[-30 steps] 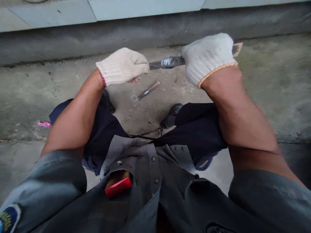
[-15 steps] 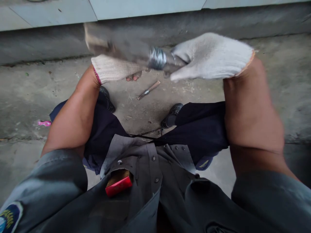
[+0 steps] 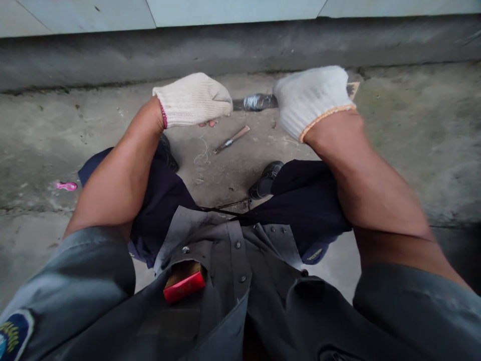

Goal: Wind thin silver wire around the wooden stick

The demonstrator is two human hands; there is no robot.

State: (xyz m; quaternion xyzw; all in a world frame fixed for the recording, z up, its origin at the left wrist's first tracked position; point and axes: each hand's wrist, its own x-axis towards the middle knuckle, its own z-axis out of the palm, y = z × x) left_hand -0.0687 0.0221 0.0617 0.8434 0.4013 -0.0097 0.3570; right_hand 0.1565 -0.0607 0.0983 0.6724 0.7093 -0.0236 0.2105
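Both my hands wear white knit gloves and hold one long tool (image 3: 255, 102) level above the concrete floor. My left hand (image 3: 193, 100) is closed round its left end. My right hand (image 3: 311, 100) is closed round its wooden handle, whose end (image 3: 352, 89) sticks out to the right. Between the hands the shaft is dark metal with a band of thin wire wound round it. A fine strand of wire (image 3: 203, 150) hangs down below my left hand.
A small knife with a pale wooden handle (image 3: 231, 140) lies on the floor between my shoes (image 3: 265, 179). A pink object (image 3: 66, 186) lies at the left. A concrete kerb (image 3: 240, 45) runs along the back. A red box (image 3: 184, 286) sits in my shirt pocket.
Half a second ago the tool was swung up to the left in a blur with my right hand's fingers loose; now it lies level again with both hands closed on it.
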